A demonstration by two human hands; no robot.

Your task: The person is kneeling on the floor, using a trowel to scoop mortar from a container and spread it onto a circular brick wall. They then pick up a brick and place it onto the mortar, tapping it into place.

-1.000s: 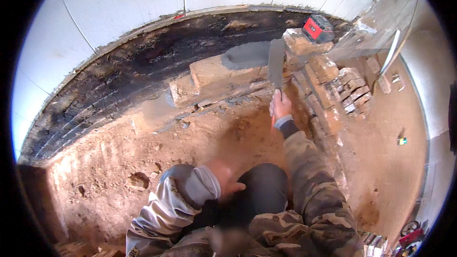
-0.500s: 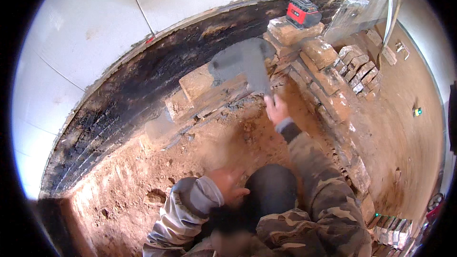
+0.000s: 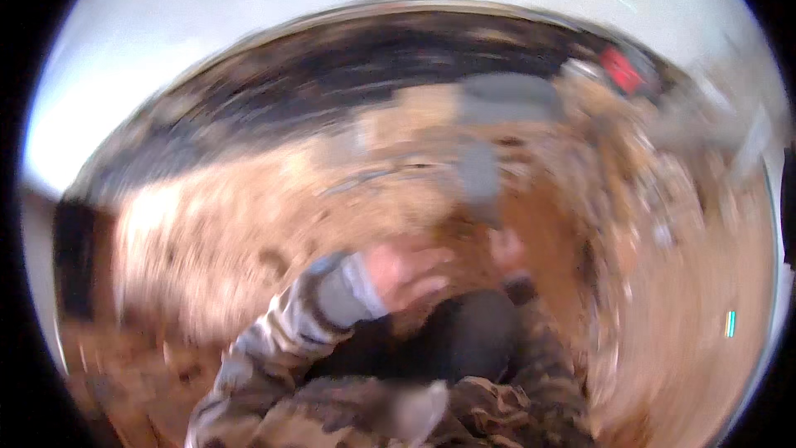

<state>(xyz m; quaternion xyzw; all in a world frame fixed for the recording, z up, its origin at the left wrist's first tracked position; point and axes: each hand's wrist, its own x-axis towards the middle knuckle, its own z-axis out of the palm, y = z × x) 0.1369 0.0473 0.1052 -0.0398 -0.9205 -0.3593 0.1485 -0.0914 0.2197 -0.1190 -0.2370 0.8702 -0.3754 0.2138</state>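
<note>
Motion blurs the whole view. My right hand is closed around the handle of a trowel, whose grey blade points away from me toward the brick course. Just beyond the blade, a layer of grey mortar lies on top of the bricks. A bare tan brick sits to the left of that mortar. My left hand hovers above my dark-clad knee with its fingers apart and nothing visible in them. The trowel's handle is mostly hidden by my right hand.
A blackened strip runs along the base of the pale wall. At the far right, a red and black box-shaped device rests on the brickwork. Loose reddish soil spreads to the left, and tan floor to the right.
My view has swung, shifting the brickwork rightward. My right hand has drawn the trowel back toward me, off the mortar. The left hand has risen and is nearer the right.
</note>
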